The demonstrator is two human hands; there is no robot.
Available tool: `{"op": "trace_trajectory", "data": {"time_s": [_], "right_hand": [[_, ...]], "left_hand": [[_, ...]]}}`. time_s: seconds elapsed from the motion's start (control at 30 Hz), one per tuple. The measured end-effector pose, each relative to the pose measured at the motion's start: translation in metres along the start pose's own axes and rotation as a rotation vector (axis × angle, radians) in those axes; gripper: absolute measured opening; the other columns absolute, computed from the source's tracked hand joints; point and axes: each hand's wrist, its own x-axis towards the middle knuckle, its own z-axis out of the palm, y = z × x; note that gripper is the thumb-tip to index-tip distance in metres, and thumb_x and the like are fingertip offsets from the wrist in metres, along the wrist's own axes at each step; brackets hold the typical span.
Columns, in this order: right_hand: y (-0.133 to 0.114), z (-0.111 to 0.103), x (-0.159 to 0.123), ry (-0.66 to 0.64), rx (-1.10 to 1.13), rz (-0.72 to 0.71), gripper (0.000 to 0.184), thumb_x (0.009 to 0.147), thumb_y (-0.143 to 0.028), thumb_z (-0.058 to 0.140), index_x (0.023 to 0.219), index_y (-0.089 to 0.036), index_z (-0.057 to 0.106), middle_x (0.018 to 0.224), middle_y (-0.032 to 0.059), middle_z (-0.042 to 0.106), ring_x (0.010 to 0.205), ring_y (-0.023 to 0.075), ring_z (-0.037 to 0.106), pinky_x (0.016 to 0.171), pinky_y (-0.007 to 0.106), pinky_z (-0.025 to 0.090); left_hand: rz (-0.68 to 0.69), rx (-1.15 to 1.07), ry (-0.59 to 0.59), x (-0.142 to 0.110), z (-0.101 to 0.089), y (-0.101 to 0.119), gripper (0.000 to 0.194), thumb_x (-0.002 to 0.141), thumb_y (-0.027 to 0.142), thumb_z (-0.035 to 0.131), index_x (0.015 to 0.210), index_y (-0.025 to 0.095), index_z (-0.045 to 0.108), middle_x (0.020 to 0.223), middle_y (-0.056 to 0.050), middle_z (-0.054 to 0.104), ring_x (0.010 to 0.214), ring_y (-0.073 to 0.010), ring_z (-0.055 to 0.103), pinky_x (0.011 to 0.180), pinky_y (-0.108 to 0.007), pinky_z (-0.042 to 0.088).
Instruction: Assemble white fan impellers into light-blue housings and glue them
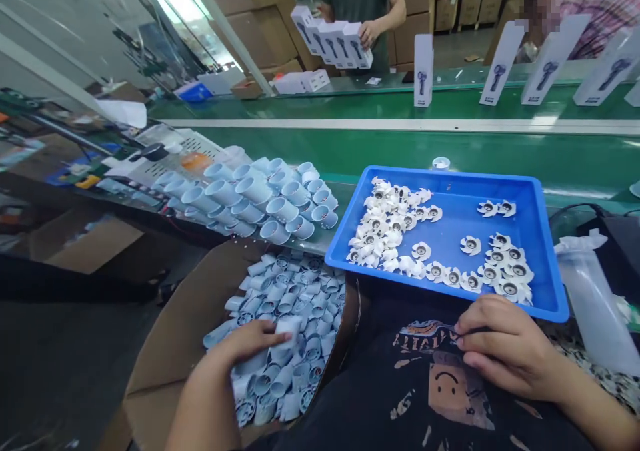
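Note:
My left hand [253, 341] reaches into a cardboard box [165, 344] filled with light-blue plastic fan housings. Its fingers close around one short tube-shaped housing [287, 339], slightly blurred. My right hand [507, 344] is held in front of my dark shirt, just below the near rim of a blue tray [453, 179]. The fingers of that hand are curled with the tips together, and whatever may be between them is hidden. Small white fan impellers [383, 227] lie in the tray, heaped at its left and scattered at its right.
More light-blue housings [255, 189] are stacked sideways on the bench left of the tray. Behind runs a green conveyor [350, 145] with upright white cartons [423, 71]. Across it, a person holds a row of cartons [333, 43]. A plastic bag [590, 291] lies right of the tray.

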Motion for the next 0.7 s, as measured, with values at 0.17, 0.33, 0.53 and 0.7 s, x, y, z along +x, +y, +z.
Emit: {"op": "trace_trajectory", "data": {"time_s": [0.17, 0.33, 0.53, 0.7], "right_hand": [[0.0, -0.009, -0.016, 0.068, -0.003, -0.017, 0.013, 0.094, -0.022, 0.049, 0.09, -0.017, 0.06, 0.088, 0.005, 0.065, 0.078, 0.0136, 0.059, 0.069, 0.031, 0.045], [-0.01, -0.022, -0.046, 0.166, -0.064, 0.05, 0.016, 0.095, -0.023, 0.048, 0.088, -0.017, 0.06, 0.086, 0.005, 0.065, 0.079, 0.0132, 0.059, 0.07, 0.03, 0.045], [-0.031, -0.031, -0.077, 0.302, -0.097, 0.181, 0.018, 0.095, -0.024, 0.047, 0.086, -0.016, 0.061, 0.085, 0.0052, 0.065, 0.076, 0.0125, 0.058, 0.07, 0.029, 0.046], [-0.038, -0.034, -0.089, 0.32, -0.036, 0.242, 0.017, 0.094, -0.022, 0.048, 0.087, -0.016, 0.061, 0.087, 0.0049, 0.064, 0.078, 0.0119, 0.058, 0.07, 0.028, 0.046]], "left_hand": [[0.445, -0.208, 0.209, -0.013, -0.067, 0.078, 0.042, 0.063, 0.062, 0.063, 0.083, 0.026, 0.071, 0.097, -0.002, 0.072, 0.094, -0.0308, 0.063, 0.083, -0.035, 0.049], [0.842, -0.051, 0.248, 0.018, -0.078, 0.216, 0.04, 0.068, 0.058, 0.065, 0.091, 0.026, 0.071, 0.094, -0.004, 0.073, 0.09, -0.0274, 0.064, 0.083, -0.035, 0.049], [0.943, 0.1, 0.208, 0.075, -0.059, 0.295, 0.042, 0.067, 0.041, 0.071, 0.107, 0.025, 0.068, 0.11, -0.008, 0.069, 0.106, -0.0297, 0.061, 0.094, -0.041, 0.046], [0.943, -0.01, 0.16, 0.091, -0.046, 0.299, 0.046, 0.061, 0.039, 0.076, 0.104, 0.026, 0.069, 0.114, -0.006, 0.066, 0.106, -0.029, 0.061, 0.094, -0.039, 0.047]]}}
